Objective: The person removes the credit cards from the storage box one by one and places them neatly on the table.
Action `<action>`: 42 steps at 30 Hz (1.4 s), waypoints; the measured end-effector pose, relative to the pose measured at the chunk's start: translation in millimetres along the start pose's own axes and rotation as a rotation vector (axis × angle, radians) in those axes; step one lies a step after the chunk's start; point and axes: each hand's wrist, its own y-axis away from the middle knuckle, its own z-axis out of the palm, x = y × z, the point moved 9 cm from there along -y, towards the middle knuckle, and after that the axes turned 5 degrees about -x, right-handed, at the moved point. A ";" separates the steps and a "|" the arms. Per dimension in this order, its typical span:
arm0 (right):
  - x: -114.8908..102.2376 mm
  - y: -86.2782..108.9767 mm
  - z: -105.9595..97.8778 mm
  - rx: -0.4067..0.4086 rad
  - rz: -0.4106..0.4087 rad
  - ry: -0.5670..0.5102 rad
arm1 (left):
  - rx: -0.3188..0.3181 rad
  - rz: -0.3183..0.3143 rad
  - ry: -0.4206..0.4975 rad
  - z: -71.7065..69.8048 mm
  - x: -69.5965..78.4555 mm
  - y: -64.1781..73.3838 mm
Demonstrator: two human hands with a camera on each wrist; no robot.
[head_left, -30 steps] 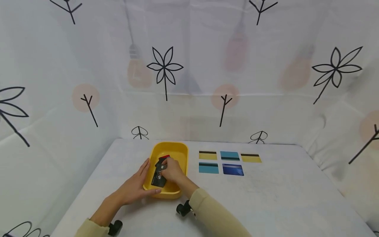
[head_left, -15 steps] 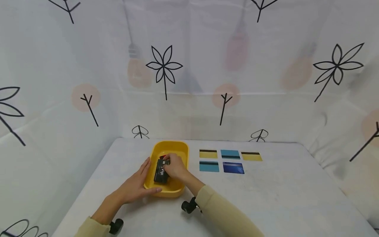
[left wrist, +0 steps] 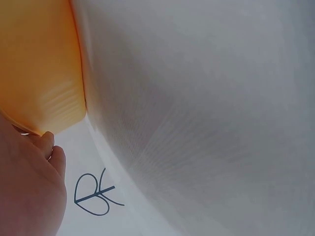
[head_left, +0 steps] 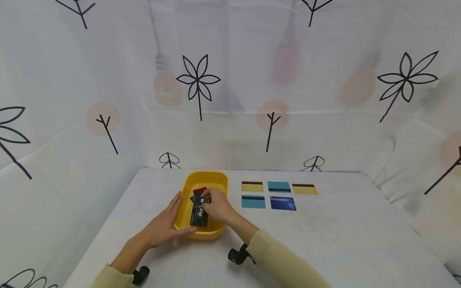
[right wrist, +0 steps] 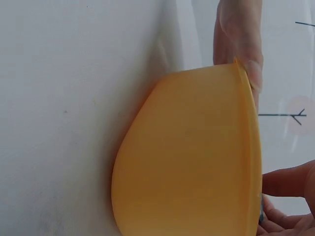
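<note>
A yellow tray [head_left: 225, 183] stands on the white table, with several overlapping cards inside. My left hand [head_left: 161, 228] rests against its near left corner, fingers extended along the left side and thumb on the near rim. In the left wrist view, part of that hand [left wrist: 29, 182] touches the yellow wall. My right hand [head_left: 219, 207] reaches over the tray and pinches a black card [head_left: 199, 216] marked "VIP" near its upper right edge. Under and beyond it show a red card [head_left: 200, 189] and a dark blue card, partly covered. The right wrist view shows its fingers [right wrist: 288, 182] at the rim.
Right of the tray, cards lie in two rows: a yellow card [head_left: 252, 187], a teal card [head_left: 279, 187] and another yellow card [head_left: 304, 189] behind, a teal card [head_left: 253, 202] and a blue card [head_left: 283, 203] in front. A patterned white cloth [head_left: 230, 140] hangs behind the table.
The right hand has shifted slightly right and its pinched black card has turned a little upright, showing more of the red and blue cards beneath. The left hand stays on the tray.
</note>
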 end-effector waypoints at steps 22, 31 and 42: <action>2.7 33.2 -28.7 0.036 -0.017 0.038 | -0.017 -0.037 0.007 -1.7 1.1 0.1; 4.3 40.3 -38.0 0.031 -0.028 0.001 | -0.017 -0.045 0.005 -2.3 -0.7 -1.2; 12.7 49.6 -55.4 0.038 -0.013 -0.037 | -0.015 -0.043 0.003 -4.4 1.0 -1.2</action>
